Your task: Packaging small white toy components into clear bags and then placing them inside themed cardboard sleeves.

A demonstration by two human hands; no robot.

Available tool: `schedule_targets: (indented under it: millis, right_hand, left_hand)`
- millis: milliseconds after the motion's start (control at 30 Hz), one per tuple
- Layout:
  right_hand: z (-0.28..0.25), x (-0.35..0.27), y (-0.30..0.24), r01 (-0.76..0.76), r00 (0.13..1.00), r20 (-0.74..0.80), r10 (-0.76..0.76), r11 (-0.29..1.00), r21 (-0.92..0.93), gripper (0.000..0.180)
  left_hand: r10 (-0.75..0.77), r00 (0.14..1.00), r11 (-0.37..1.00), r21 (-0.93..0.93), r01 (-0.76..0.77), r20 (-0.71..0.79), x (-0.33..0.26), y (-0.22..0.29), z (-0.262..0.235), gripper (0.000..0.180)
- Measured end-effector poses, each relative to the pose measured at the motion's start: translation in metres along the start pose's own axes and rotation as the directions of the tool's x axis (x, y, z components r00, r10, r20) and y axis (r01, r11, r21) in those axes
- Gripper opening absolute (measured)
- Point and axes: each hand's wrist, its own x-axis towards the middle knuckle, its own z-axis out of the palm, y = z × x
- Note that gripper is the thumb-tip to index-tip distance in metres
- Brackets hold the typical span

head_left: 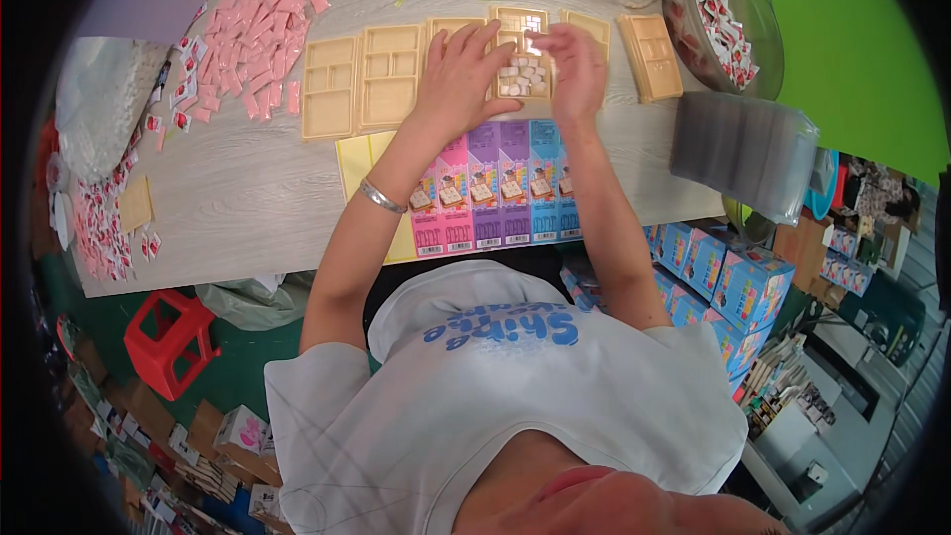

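In the head view, a shallow beige compartment tray (522, 86) stands between my hands. White marshmallow-like pieces (522, 72) fill its near compartment. My left hand (458, 79) has its fingers spread over the neighbouring tray (439, 28), its thumb by the filled tray's near edge. On the other side, my right hand (579, 71) curls inward, fingertips together above the filled tray's upper compartments; whatever they hold is hidden. Two more beige trays, the outer tray (329, 109) and the inner tray (389, 99), lie left of my left hand. Another tray (600, 30) is partly covered by my right hand.
Pink sachets (263, 35) are heaped at the far left. A stack of beige trays (651, 59) and a clear bowl (769, 45) of white-red sachets stand right. Nearer are clear plastic sheets (743, 149). Printed colourful cards (485, 178) lie under my forearms. A red stool (170, 342) stands below left.
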Motion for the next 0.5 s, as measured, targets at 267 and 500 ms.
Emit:
schedule_targets:
  millis: [267,500]
  right_hand:
    - [-0.04,0.226,-0.098,0.491,0.823,-0.112,-0.557,0.796,-0.354,0.035]
    - [-0.075,0.376,-0.007,0.371,0.929,0.338,0.154,-0.359,-0.856,0.032]
  left_hand:
    - [0.05,0.997,0.981,0.185,-0.061,0.062,-0.013,0.039,0.01,0.084]
    - [-0.032,0.986,0.989,0.146,0.008,0.164,-0.011,0.051,0.02,0.093]
